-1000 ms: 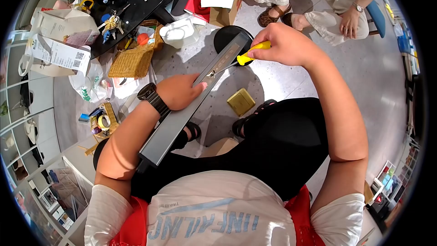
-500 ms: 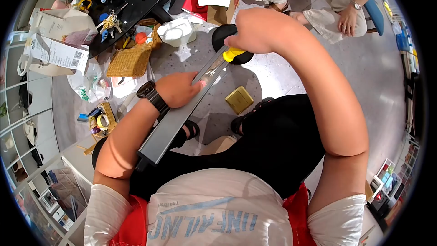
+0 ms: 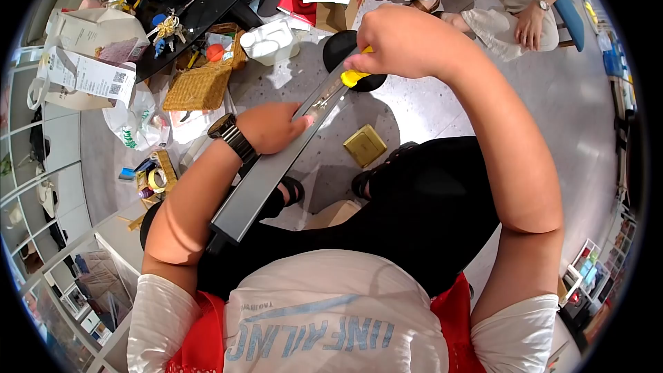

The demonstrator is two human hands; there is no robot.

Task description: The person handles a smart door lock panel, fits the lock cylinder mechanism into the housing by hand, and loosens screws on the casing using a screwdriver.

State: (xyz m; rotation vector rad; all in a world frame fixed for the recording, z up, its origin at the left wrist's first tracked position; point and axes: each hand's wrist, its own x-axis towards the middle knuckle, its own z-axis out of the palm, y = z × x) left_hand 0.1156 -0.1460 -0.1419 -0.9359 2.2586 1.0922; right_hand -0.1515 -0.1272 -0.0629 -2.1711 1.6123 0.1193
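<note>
A long grey metal bar (image 3: 259,190) with a black end piece lies slantwise above my lap, its lower end near my left thigh. Bright metal parts (image 3: 320,105) show along its upper stretch. My left hand (image 3: 275,128) is closed around the bar near its middle, the thumb resting on top. At the far end my right hand (image 3: 394,45) grips a yellow-handled tool (image 3: 353,77) against the bar. The tool's exact kind is hidden by the fingers.
A black table (image 3: 200,17) with keys (image 3: 168,30) stands at upper left. Beneath are a wicker basket (image 3: 198,90) and a white container (image 3: 271,43). A gold tin (image 3: 364,146) sits on the floor. Another person's hand (image 3: 530,26) rests at upper right.
My right hand has shifted slightly right and its wrist has turned, showing more yellow above the thumb. The left hand and the bar stay nearly in place.
</note>
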